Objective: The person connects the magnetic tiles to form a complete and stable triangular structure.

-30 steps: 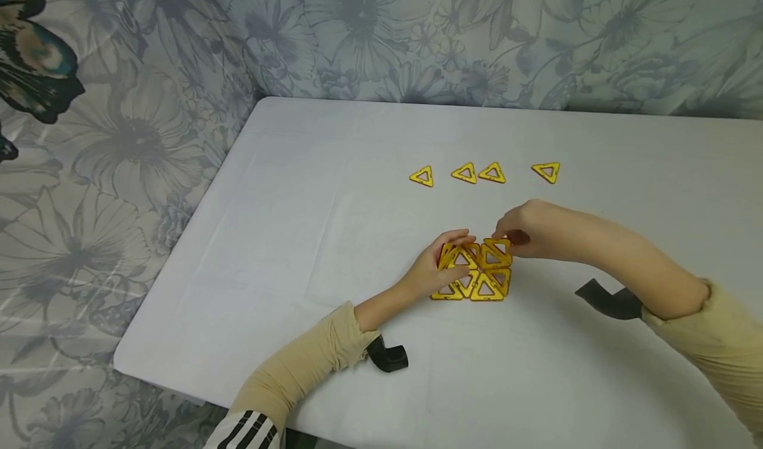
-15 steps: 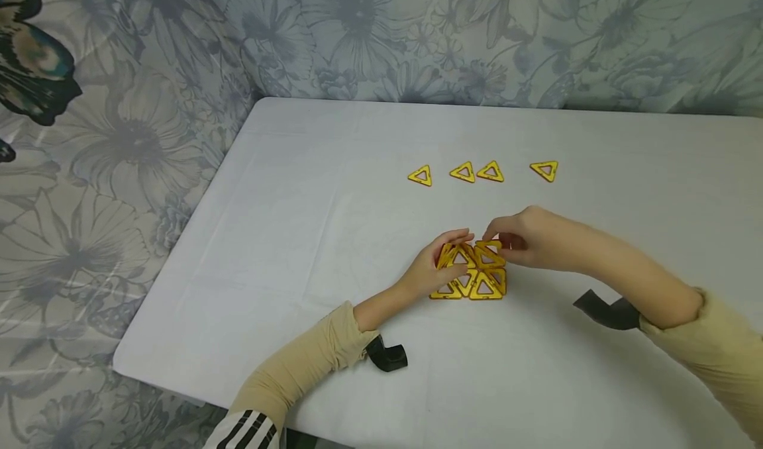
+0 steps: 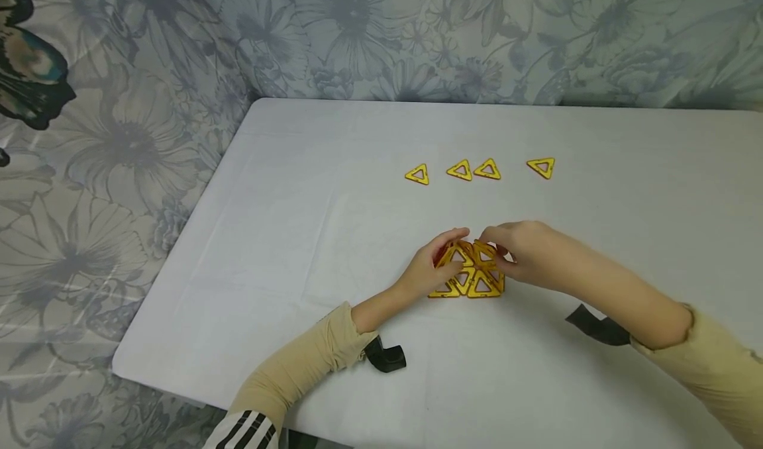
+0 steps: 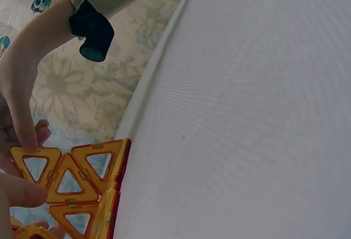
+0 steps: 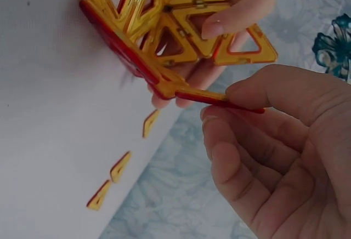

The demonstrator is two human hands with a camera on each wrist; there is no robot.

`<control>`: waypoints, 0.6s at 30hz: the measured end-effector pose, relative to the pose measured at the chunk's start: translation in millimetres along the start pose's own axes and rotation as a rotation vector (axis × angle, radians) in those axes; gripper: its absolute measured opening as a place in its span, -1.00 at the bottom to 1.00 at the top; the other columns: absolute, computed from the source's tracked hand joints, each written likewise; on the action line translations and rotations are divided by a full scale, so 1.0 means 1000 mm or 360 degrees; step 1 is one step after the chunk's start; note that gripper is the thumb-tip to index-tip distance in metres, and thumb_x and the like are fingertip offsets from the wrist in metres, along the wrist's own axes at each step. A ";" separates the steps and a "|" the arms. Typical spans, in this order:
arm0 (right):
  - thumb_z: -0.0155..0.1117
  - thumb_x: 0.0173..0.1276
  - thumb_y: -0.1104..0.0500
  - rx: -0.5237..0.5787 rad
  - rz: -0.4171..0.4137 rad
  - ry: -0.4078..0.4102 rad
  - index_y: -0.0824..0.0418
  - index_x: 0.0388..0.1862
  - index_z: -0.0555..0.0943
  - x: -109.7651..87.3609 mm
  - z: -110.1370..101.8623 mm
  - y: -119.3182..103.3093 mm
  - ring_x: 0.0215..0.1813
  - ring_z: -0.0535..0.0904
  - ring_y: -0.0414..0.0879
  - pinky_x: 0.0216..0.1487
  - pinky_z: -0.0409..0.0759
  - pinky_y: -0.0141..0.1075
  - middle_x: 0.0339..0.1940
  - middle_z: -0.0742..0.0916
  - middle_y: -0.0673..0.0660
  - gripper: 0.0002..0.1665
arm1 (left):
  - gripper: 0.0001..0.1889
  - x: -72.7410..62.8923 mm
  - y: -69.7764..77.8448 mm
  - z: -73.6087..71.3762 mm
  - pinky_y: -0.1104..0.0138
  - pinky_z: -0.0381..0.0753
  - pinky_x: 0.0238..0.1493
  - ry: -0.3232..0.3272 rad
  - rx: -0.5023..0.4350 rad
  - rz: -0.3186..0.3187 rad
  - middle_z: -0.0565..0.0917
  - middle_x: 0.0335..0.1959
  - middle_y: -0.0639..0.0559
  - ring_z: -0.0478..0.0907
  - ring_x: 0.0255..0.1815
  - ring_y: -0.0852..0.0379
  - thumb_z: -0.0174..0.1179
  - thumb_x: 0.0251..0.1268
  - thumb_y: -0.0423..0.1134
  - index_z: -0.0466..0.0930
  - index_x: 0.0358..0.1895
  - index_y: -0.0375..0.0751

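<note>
A standing structure of yellow, red-edged triangular magnetic tiles (image 3: 484, 287) rises from the white table. My left hand (image 3: 422, 271) holds it from the left, thumb across the near face and fingers behind. In the right wrist view, the left thumb (image 5: 241, 17) presses a tile in the structure. On the far right side, my right hand (image 3: 530, 253) pinches one triangular tile (image 5: 205, 97) between thumb and fingers. One end of that tile meets a corner of the structure. The left wrist view shows the joined tiles (image 4: 68, 183) close up; the left fingers are partly out of frame.
Several loose yellow triangular tiles lie in a row beyond the structure, the leftmost tile (image 3: 418, 174) apart from a close pair and the rightmost tile (image 3: 541, 167) off alone. The white table (image 3: 334, 369) ends at a floral-patterned wall (image 3: 357, 32). Black straps (image 3: 386, 356) hang at both wrists.
My right hand has moved left and slightly toward me, and the upper-right tile in its fingers has swung inward against the structure. The left hand keeps its hold.
</note>
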State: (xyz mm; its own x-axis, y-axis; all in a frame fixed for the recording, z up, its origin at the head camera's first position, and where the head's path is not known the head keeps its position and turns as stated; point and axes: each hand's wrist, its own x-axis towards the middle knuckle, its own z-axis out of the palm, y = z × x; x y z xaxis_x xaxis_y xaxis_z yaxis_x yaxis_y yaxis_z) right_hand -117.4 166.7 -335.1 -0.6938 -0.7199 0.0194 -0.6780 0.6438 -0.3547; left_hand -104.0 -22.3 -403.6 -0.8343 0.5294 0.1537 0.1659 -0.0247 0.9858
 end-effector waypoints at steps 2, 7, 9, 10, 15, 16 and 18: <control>0.33 -0.05 0.43 0.0000 -0.0012 0.0020 0.33 -0.29 0.56 -0.001 0.001 -0.001 -0.54 0.49 -0.18 -0.54 0.50 -0.42 -0.44 0.66 0.08 -0.73 | -0.50 0.000 0.000 0.000 0.30 0.06 0.24 -0.0007 0.0012 0.0016 0.25 0.19 -0.42 0.05 0.29 -0.17 -0.06 0.11 -0.63 0.16 0.19 -0.60; 0.32 -0.04 0.42 0.0007 -0.0033 0.0062 0.33 -0.27 0.55 -0.002 0.003 -0.002 -0.51 0.51 -0.14 -0.51 0.51 -0.39 -0.41 0.66 0.09 -0.72 | -0.51 0.000 0.002 0.000 0.38 -0.01 0.25 -0.0022 0.0070 0.0096 0.25 0.18 -0.44 -0.06 0.32 -0.21 -0.05 0.11 -0.63 0.17 0.17 -0.64; 0.32 -0.04 0.42 0.0006 -0.0038 0.0073 0.33 -0.27 0.55 -0.002 0.004 -0.002 -0.51 0.51 -0.15 -0.51 0.51 -0.38 -0.41 0.66 0.09 -0.72 | -0.52 0.001 0.002 0.001 0.38 0.00 0.24 -0.0016 0.0090 0.0117 0.25 0.18 -0.44 -0.05 0.31 -0.22 -0.06 0.12 -0.63 0.17 0.16 -0.65; 0.32 -0.04 0.42 0.0006 -0.0038 0.0075 0.33 -0.27 0.55 -0.002 0.004 -0.002 -0.52 0.50 -0.15 -0.51 0.50 -0.38 -0.41 0.66 0.09 -0.72 | -0.53 0.001 0.003 0.001 0.38 0.01 0.24 -0.0010 0.0094 0.0119 0.26 0.18 -0.44 -0.04 0.31 -0.22 -0.07 0.12 -0.63 0.18 0.16 -0.64; 0.32 -0.05 0.42 -0.0010 -0.0038 0.0101 0.33 -0.27 0.56 -0.001 0.006 -0.001 -0.48 0.53 -0.14 -0.47 0.54 -0.36 -0.41 0.66 0.09 -0.71 | -0.55 0.000 0.004 0.004 0.40 0.08 0.21 0.0052 0.0095 0.0057 0.28 0.19 -0.38 0.02 0.31 -0.15 -0.13 0.16 -0.64 0.19 0.18 -0.60; 0.32 -0.05 0.43 -0.0017 -0.0038 0.0112 0.33 -0.28 0.56 -0.001 0.007 -0.001 -0.47 0.54 -0.13 -0.46 0.55 -0.34 -0.41 0.66 0.09 -0.72 | -0.55 0.000 0.004 0.004 0.40 0.11 0.20 0.0071 0.0091 0.0033 0.28 0.19 -0.37 0.05 0.30 -0.13 -0.14 0.17 -0.64 0.20 0.18 -0.59; 0.33 -0.05 0.43 -0.0032 -0.0031 0.0128 0.33 -0.28 0.57 0.000 0.008 -0.001 -0.45 0.55 -0.12 -0.44 0.56 -0.32 -0.40 0.66 0.10 -0.72 | -0.56 -0.001 0.005 0.006 0.37 0.15 0.19 0.0111 0.0066 -0.0021 0.29 0.20 -0.33 0.10 0.28 -0.08 -0.17 0.19 -0.63 0.20 0.20 -0.56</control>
State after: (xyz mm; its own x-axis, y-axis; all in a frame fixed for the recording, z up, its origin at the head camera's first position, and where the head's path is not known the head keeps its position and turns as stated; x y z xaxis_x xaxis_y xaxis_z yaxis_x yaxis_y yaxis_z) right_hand -114.9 164.1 -341.8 -0.6973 -0.7096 0.1011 -0.6955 0.6356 -0.3350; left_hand -99.4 -17.8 -399.4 -0.8708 0.4693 0.1466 0.1752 0.0176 0.9844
